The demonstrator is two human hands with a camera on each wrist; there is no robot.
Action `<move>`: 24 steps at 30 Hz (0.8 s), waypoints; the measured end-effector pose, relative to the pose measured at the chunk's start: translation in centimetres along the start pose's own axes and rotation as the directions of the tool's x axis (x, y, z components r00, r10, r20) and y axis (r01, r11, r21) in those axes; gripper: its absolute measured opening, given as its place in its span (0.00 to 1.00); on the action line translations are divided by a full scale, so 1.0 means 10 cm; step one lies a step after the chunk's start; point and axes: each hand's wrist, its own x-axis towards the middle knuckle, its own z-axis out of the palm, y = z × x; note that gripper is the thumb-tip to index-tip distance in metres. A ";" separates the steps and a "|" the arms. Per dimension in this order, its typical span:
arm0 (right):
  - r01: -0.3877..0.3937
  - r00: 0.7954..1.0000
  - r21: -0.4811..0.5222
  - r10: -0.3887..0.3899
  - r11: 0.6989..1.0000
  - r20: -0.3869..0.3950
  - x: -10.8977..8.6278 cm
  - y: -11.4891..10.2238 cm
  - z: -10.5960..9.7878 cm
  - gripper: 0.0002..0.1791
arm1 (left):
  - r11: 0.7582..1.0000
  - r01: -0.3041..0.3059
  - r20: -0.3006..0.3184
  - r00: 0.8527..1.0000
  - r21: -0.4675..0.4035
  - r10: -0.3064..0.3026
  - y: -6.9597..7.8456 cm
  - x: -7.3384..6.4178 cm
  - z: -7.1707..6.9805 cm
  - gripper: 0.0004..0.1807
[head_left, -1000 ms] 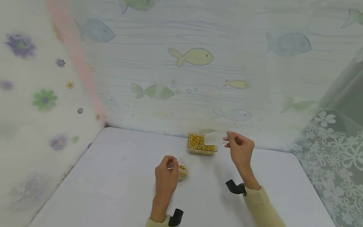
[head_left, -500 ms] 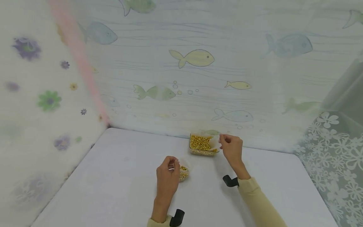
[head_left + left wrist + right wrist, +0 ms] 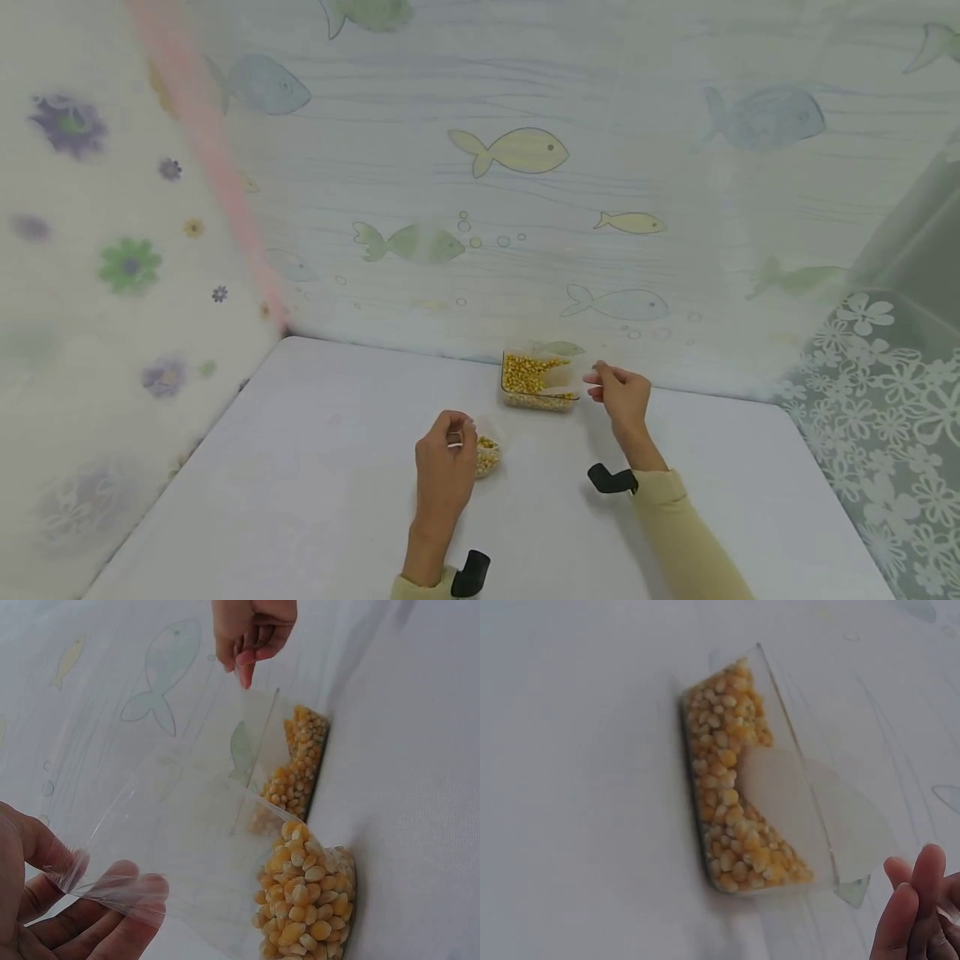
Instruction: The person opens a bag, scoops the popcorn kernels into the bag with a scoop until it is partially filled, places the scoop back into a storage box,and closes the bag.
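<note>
A clear plastic bag [image 3: 187,855] of corn kernels [image 3: 307,900] stands on the table, its top pinched between the thumb and fingers of my left hand [image 3: 444,458]. The bag's mouth is spread in the left wrist view. Behind it, a clear rectangular container [image 3: 538,405] is filled with yellow corn kernels [image 3: 724,795]. My right hand [image 3: 626,400] is at the container's right side, its fingertips pinching the end of a white, translucent scoop [image 3: 810,806]. The scoop's wide end is sunk among the kernels, partly hidden by them.
The white tabletop [image 3: 315,467] stretches out on both sides of the hands. A fish-patterned curtain [image 3: 405,308] hangs right behind the container. Flowered cloth [image 3: 112,333] borders the left, and lace netting [image 3: 885,467] the right.
My right hand has moved left and down toward the container, and the scoop has gone from above the kernels into them. The left hand keeps holding the bag in place.
</note>
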 end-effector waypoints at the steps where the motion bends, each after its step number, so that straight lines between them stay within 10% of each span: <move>1: -0.030 1.000 0.020 0.030 0.999 0.002 0.00 0.02 0.01 0.22 | 1.000 0.000 0.001 1.000 0.000 0.000 0.00 0.00 0.00 0.04; 9: -0.194 0.981 0.148 0.195 0.970 0.010 0.00 0.13 0.06 0.23 | 1.000 -0.005 -0.002 1.000 -0.001 0.005 -0.01 0.02 0.01 0.04; 24: -0.265 0.963 0.279 0.267 0.923 0.028 -0.04 0.19 0.07 0.15 | 1.000 0.016 0.011 1.000 -0.011 -0.016 0.00 0.01 -0.01 0.04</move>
